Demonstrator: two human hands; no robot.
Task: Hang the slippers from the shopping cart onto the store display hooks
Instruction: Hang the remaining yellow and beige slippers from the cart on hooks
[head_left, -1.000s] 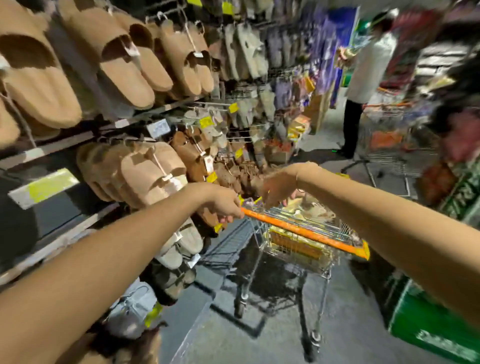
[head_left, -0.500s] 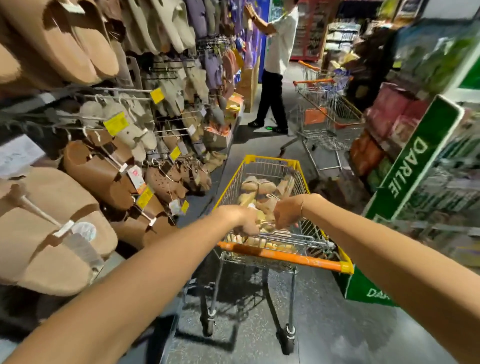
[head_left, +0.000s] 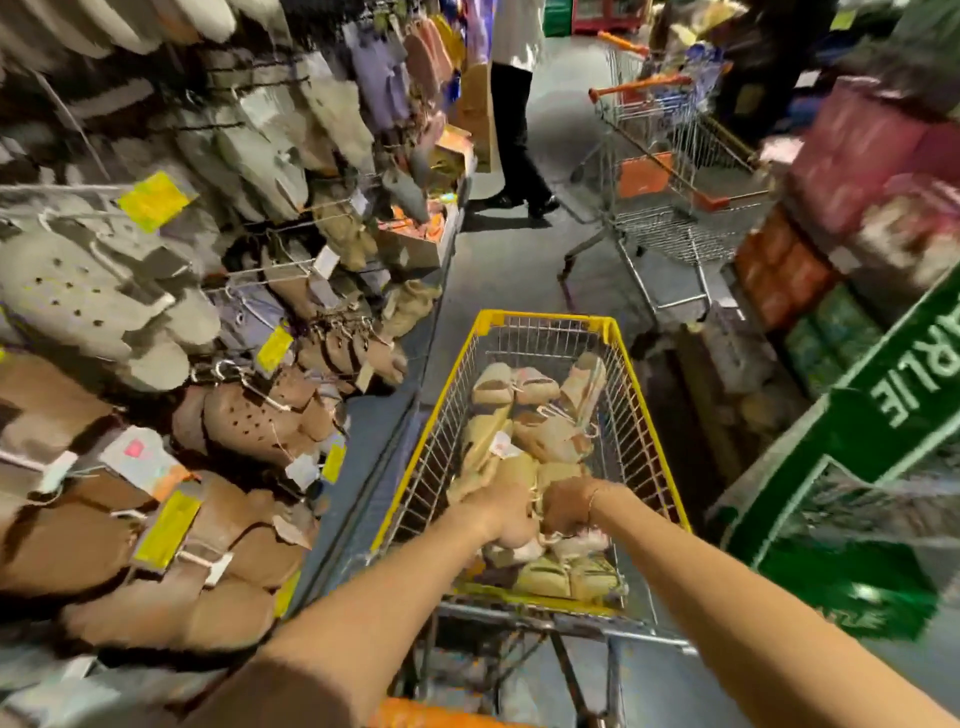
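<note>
A wire shopping cart (head_left: 613, 332) with a yellow rim stands in front of me, holding several beige and tan slippers (head_left: 540, 415). Both my arms reach into its near end. My left hand (head_left: 498, 506) grips a beige slipper pair (head_left: 480, 470) that lies in the pile. My right hand (head_left: 569, 506) is curled beside it, pinching at the same pair's tie or tag; the exact hold is blurred. The display hooks (head_left: 270, 270) on my left carry brown, grey and beige slippers with yellow price tags.
Another person (head_left: 514, 124) stands up the aisle beside a second cart (head_left: 670, 171) with orange trim. Stacked goods and a green sign (head_left: 893, 395) line the right side. The grey floor between the rack and carts is a narrow aisle.
My view has tipped down over the cart. Both hands left the orange handle and went deeper into the basket, where they took hold of a beige slipper pair.
</note>
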